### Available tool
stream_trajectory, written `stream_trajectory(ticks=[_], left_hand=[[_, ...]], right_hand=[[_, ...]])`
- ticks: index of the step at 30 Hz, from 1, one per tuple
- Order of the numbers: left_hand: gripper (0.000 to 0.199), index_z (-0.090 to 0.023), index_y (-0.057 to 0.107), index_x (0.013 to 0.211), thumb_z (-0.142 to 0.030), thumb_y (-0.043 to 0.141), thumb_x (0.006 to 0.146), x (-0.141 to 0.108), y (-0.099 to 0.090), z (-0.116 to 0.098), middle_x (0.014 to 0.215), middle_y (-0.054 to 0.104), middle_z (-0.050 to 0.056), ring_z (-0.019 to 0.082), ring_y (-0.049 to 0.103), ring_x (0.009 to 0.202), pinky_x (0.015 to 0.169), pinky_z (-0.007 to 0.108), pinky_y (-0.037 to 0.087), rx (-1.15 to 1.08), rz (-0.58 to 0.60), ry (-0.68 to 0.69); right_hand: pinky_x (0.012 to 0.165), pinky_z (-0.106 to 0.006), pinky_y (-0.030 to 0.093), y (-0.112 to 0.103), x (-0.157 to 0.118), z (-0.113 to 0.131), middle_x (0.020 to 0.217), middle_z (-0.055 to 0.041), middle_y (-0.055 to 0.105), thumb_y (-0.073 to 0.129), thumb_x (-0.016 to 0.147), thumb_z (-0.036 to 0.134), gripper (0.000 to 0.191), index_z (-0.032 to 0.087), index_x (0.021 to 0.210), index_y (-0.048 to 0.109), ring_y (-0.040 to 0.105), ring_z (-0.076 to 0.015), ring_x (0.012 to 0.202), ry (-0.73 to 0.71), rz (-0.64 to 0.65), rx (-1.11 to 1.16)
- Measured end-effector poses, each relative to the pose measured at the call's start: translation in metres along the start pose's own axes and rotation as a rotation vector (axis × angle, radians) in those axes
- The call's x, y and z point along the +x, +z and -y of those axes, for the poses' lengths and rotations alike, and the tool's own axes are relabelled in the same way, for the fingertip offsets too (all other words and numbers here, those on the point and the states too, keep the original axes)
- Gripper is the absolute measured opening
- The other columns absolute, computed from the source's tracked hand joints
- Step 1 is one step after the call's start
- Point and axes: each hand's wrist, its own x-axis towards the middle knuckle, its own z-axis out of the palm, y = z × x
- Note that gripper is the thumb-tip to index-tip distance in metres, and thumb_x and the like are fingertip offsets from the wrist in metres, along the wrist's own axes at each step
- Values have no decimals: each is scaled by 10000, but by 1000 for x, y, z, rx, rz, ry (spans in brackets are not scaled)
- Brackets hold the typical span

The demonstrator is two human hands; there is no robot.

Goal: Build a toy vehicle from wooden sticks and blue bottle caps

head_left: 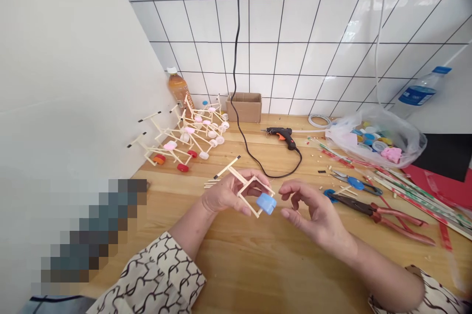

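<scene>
The left hand [223, 195] grips a small square frame of thin wooden sticks [246, 187], its fingers curled around one side, and holds it up above the wooden surface [236, 274]. A blue plastic bottle cap [266, 203] sits at the frame's lower corner, on the side toward the right hand [315, 210]. That hand is empty and relaxed, with its fingers loosely curved, and it hovers just beside the cap without touching it. Beyond the hands, a black hot glue gun [282, 136] lies on the surface, its black cord [236, 58] looping across and rising up the white tiled wall [295, 23]. To the left, a cluster of stick models with bottle-cap wheels [188, 134] leans by a large white board [66, 82], near an amber drink bottle [179, 88] and a small cardboard box [244, 107]. To the right lie red-handled pliers [383, 218], blue-handled pliers [356, 183], a bundle of striped sticks [420, 196], and a clear plastic bag of bottle caps [376, 139].
</scene>
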Motion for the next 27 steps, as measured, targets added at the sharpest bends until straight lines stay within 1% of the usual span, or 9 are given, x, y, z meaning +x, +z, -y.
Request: stream_trajectory(ticks=[2, 4, 6, 8, 11, 16, 19, 23, 27], left_hand=[[619, -153, 637, 1020, -45, 820, 439, 0, 0, 2, 985, 657, 91, 215, 605, 959, 865, 326, 467, 18, 7, -25], [617, -156, 631, 1022, -53, 820, 443, 1, 0, 3, 1015, 652, 102, 226, 604, 969, 874, 343, 465, 30, 10, -38], [598, -158, 633, 1012, -66, 821, 452, 1, 1, 3, 1048, 644, 109, 236, 602, 990, 884, 350, 461, 36, 16, -41], [574, -156, 636, 1005, -85, 820, 465, 2, 3, 2, 1057, 643, 111, 242, 606, 992, 882, 353, 461, 40, 23, -44], [571, -149, 634, 1011, -100, 822, 474, 3, 4, 2, 1021, 661, 113, 239, 622, 958, 873, 363, 464, 51, 26, -58], [580, -151, 623, 1025, -80, 815, 482, 4, 5, 4, 1018, 666, 111, 240, 625, 964, 905, 390, 453, 46, 39, -55], [592, -155, 613, 1026, -76, 820, 477, 4, 5, 6, 1036, 658, 107, 242, 622, 971, 924, 407, 445, 40, 46, -69], [622, -148, 599, 1032, -68, 829, 460, 5, 5, 8, 985, 665, 95, 232, 635, 924, 897, 399, 458, 35, 56, -96], [610, -150, 592, 1028, -86, 830, 470, 5, 4, 8, 980, 657, 87, 221, 630, 918, 884, 383, 464, 39, 56, -105]], right_hand=[[688, -294, 490, 1, -1, 1, 990, -63, 596, 621, 795, 267, 345, 237, 1120, 510, 564, -182, 852, -133, -9, -88], [775, -335, 491, 3, -2, 3, 1084, -89, 554, 625, 796, 242, 442, 242, 1207, 464, 538, -211, 967, -229, 22, -164], [845, -379, 478, 4, -3, 6, 1135, -108, 508, 617, 797, 208, 474, 242, 1241, 453, 501, -237, 1055, -301, 38, -234], [836, -396, 483, 7, -4, 8, 1161, -116, 470, 606, 798, 182, 455, 249, 1229, 474, 477, -256, 1091, -355, 33, -302], [780, -383, 492, 11, -5, 8, 1214, -123, 421, 600, 800, 173, 384, 247, 1168, 521, 461, -266, 1103, -388, 29, -372], [850, -416, 458, 16, -7, 7, 1257, -114, 392, 573, 803, 113, 284, 234, 1060, 573, 441, -265, 1135, -418, 24, -425], [862, -412, 456, 18, -6, 8, 1248, -106, 411, 572, 790, 101, 251, 236, 997, 620, 448, -266, 1130, -445, 4, -452], [857, -402, 468, 21, -6, 9, 1195, -103, 468, 526, 772, 34, 322, 251, 976, 648, 478, -248, 1092, -487, -25, -495], [814, -394, 492, 22, -5, 9, 1154, -96, 510, 509, 790, 61, 277, 255, 935, 643, 503, -238, 1058, -488, -39, -518]])
